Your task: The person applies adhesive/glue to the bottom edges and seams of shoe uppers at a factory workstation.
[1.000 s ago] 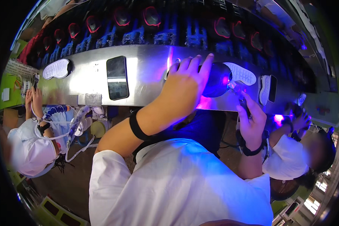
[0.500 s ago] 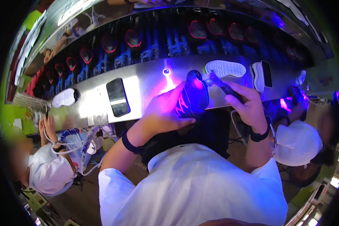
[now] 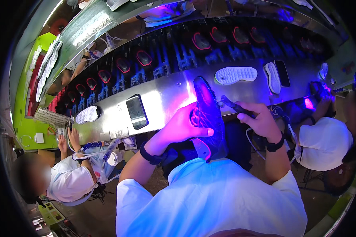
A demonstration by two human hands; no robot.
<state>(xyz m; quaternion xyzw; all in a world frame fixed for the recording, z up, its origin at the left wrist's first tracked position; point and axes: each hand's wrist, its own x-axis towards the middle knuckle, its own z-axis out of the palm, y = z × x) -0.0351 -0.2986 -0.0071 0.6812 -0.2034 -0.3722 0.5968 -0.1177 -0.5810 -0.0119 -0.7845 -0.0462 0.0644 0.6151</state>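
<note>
My left hand [image 3: 180,128] is wrapped round a dark shoe upper [image 3: 210,118], its thumb lying across the top. The upper is held lengthwise in front of my chest, one end toward the bench and the other close to my shirt, lit purple and pink. In my right hand [image 3: 261,121] is a dark-handled brush [image 3: 236,106], gripped by the handle. Its tip is at the upper's right edge; whether it touches I cannot tell. Beyond the upper, a white shoe sole [image 3: 236,75] rests on the metal bench [image 3: 168,94].
Phones lie on the bench at left [image 3: 137,111] and right [image 3: 281,73], the right one beside another white sole [image 3: 272,79]. A smaller sole [image 3: 87,115] sits far left. Behind runs a rack of dark uppers [image 3: 201,41]. Co-workers sit left [image 3: 73,177] and right [image 3: 324,144].
The upper has been turned and drawn toward me, so more of its length shows. The brush has moved down along its right edge. My view has shifted slightly.
</note>
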